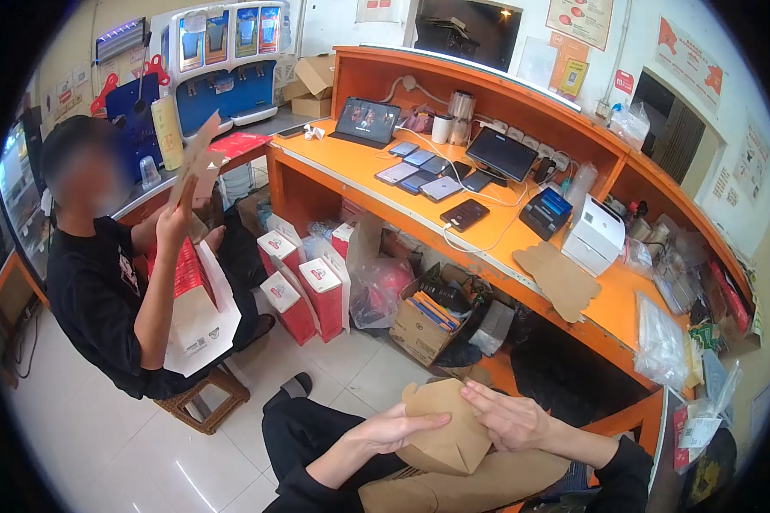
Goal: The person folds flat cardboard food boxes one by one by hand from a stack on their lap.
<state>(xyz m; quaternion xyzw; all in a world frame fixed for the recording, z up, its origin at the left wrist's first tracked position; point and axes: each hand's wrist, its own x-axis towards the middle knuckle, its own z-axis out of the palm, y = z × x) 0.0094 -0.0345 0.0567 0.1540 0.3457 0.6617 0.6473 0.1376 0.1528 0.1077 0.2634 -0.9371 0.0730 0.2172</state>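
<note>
A partly folded brown cardboard box [447,427] is held between my two hands above my lap. My left hand [395,429] grips its left side, with the thumb lying across the front panel. At its upper right edge, my right hand [512,417] presses the fingers against the cardboard. More brown cardboard [479,487] lies across my lap under the box. The inside of the box and some fingertips are hidden.
On the left a seated co-worker [94,274] handles red and white cardboard. Red and white boxes [321,295] stand on the floor. The orange counter [522,244] holds several phones, a tablet, a white printer [593,235] and flat brown cardboard [556,278].
</note>
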